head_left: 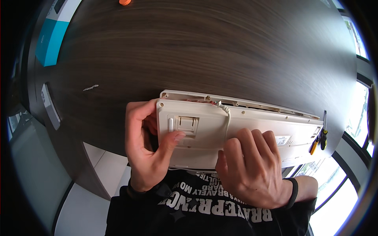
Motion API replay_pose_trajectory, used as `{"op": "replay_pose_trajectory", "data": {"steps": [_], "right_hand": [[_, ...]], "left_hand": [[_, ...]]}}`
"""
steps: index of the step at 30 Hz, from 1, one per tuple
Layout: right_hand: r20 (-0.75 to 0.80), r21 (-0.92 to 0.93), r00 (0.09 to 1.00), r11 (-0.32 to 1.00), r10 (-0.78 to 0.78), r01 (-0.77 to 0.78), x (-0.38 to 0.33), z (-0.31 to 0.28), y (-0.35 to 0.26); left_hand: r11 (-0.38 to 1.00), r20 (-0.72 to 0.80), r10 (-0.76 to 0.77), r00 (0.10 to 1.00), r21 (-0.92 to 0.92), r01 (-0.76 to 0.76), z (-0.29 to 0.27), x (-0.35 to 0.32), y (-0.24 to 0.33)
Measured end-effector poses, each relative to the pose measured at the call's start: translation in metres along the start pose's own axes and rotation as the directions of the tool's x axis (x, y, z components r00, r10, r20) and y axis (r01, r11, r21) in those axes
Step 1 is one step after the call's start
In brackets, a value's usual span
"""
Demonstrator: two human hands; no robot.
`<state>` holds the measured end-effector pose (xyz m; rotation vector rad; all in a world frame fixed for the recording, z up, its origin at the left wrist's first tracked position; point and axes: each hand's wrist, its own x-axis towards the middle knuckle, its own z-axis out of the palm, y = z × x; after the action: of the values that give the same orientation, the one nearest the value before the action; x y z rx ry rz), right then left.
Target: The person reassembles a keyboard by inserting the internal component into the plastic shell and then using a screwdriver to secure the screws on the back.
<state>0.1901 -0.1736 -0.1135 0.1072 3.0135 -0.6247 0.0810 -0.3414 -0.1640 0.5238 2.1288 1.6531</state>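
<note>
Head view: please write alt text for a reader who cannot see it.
Two bare hands hold an off-white keyboard turned underside up at the near edge of a dark wood table: the left hand grips its left end, the right hand presses its back. Two screwdrivers lie by its right end.

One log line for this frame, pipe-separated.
left hand: grips left end of upturned beige keyboard | right hand: presses on its back | white cable | screwdrivers at right end | dark wood table
</note>
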Motion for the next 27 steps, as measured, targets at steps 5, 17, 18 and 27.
{"op": "replay_pose_trajectory", "data": {"steps": [5,17,18,27], "right_hand": [[-0.005,-0.041,0.998,0.997,0.068,-0.068,-0.002,-0.008,0.000],[0.059,0.286,0.993,0.951,0.107,-0.119,0.019,-0.047,0.012],[0.069,0.302,0.993,0.946,0.100,-0.116,0.025,-0.049,0.014],[0.234,0.254,0.971,0.961,0.046,-0.106,0.071,-0.060,0.030]], "left_hand": [[1.000,0.025,0.011,1.000,-0.023,-0.010,0.001,0.002,-0.001],[0.999,0.016,0.042,0.999,0.014,-0.042,-0.004,0.002,-0.002],[0.999,0.013,0.044,0.999,0.012,-0.045,-0.004,0.002,-0.003],[0.997,0.045,0.077,0.996,-0.024,-0.076,-0.003,0.005,-0.005]]}}
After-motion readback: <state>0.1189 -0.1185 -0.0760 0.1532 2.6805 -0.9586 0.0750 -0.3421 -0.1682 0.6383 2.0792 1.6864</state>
